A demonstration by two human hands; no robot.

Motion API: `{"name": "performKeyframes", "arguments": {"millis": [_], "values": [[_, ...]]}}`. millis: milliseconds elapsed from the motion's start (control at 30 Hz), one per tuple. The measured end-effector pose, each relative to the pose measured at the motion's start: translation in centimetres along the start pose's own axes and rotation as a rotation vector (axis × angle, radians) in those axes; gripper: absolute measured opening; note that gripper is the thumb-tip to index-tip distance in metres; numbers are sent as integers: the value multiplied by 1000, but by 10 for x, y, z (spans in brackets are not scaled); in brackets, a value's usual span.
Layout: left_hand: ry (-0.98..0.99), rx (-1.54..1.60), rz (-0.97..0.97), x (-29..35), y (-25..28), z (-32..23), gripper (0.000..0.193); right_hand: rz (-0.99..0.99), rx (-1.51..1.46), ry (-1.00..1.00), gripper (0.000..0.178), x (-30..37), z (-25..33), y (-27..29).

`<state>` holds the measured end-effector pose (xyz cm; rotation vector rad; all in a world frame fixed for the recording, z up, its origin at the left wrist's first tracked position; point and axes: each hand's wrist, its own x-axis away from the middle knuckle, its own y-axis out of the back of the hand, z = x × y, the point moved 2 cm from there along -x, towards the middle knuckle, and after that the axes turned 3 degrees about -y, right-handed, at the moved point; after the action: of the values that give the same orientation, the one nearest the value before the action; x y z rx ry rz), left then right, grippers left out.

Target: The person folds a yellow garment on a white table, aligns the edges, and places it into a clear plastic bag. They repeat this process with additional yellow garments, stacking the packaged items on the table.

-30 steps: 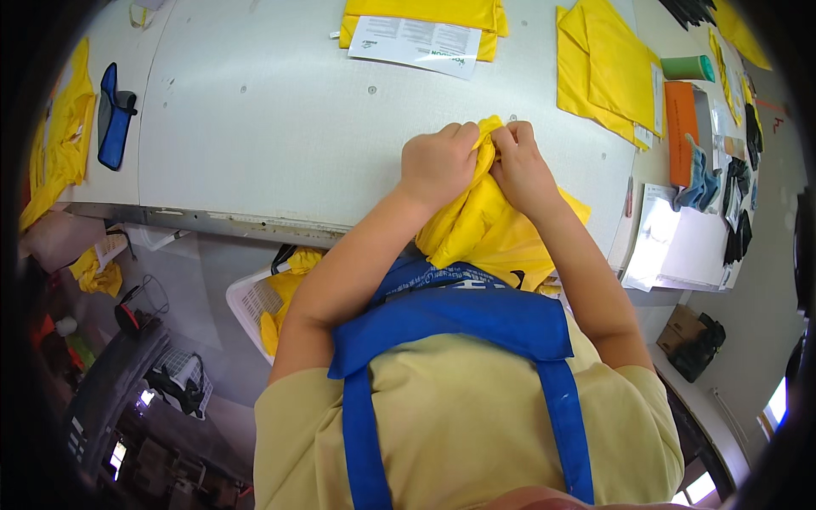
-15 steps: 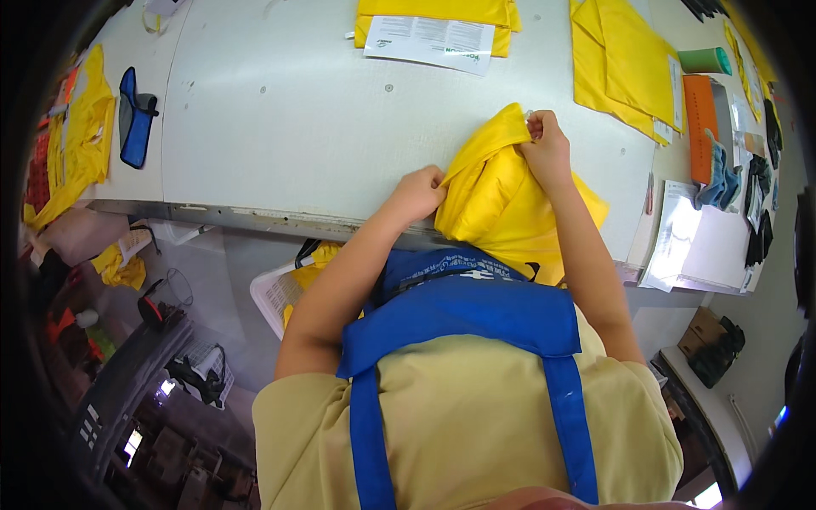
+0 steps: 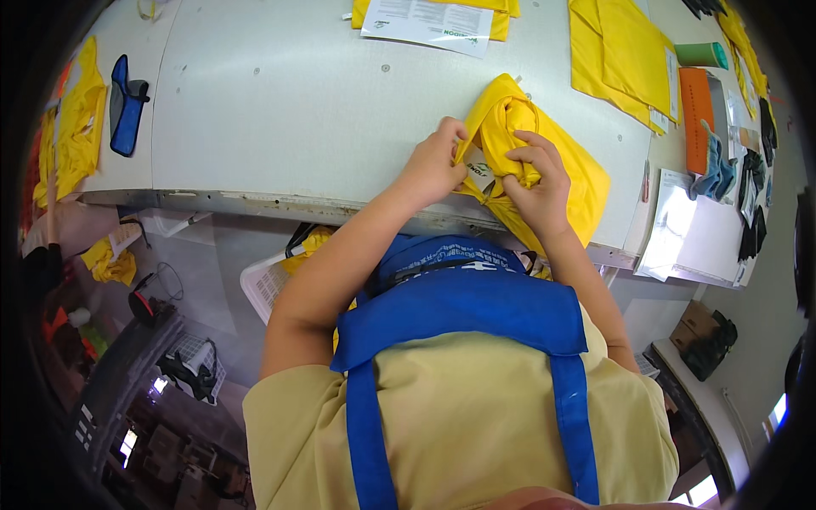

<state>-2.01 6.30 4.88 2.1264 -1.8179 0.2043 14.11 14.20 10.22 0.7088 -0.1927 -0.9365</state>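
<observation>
A yellow fabric bag (image 3: 571, 174) lies at the front edge of the white table, its mouth turned toward me. Pinched between the fingers of my left hand (image 3: 439, 163) is the left rim of that mouth. In the mouth sits a rolled yellow fabric bundle (image 3: 515, 117), partly hidden by the bag and my fingers. My right hand (image 3: 542, 180) has its fingers curled round the bundle's near end. Between the two hands a white printed label (image 3: 478, 172) shows at the opening.
Flat yellow bags (image 3: 625, 64) lie at the far right, beside a green roll (image 3: 702, 55) and an orange box (image 3: 695, 119). A printed sheet (image 3: 425, 24) rests on more yellow fabric at the back. A blue strap-like piece (image 3: 126, 115) is at left. Below stands a white basket (image 3: 262, 285).
My right hand has come down from the bag's far rim onto the rolled bundle. The bag's mouth has turned toward me, so the bundle and the white label now show.
</observation>
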Motion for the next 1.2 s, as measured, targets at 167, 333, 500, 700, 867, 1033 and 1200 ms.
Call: {"name": "performKeyframes", "arguments": {"millis": [167,333,500,700,867,1033,1200], "values": [[-207,-588,57,7,-8,4,36,-46,-67,-38,22,5,-9,0],[43,-851,329,-8,-13,-27,41,-41,-188,-61,23,8,-18,-1],[151,-961,478,-30,-12,-36,46,-38,-265,-91,23,8,-21,2],[2,-734,498,-26,3,-30,28,-12,-360,-149,25,3,-26,6],[-41,-802,537,-16,10,-47,22,42,-235,-81,27,2,-24,-1],[-56,-763,360,-9,9,-17,19,142,143,118,30,3,-4,-28],[113,-135,-50,7,4,14,22,154,262,132,31,-1,2,-38]]}}
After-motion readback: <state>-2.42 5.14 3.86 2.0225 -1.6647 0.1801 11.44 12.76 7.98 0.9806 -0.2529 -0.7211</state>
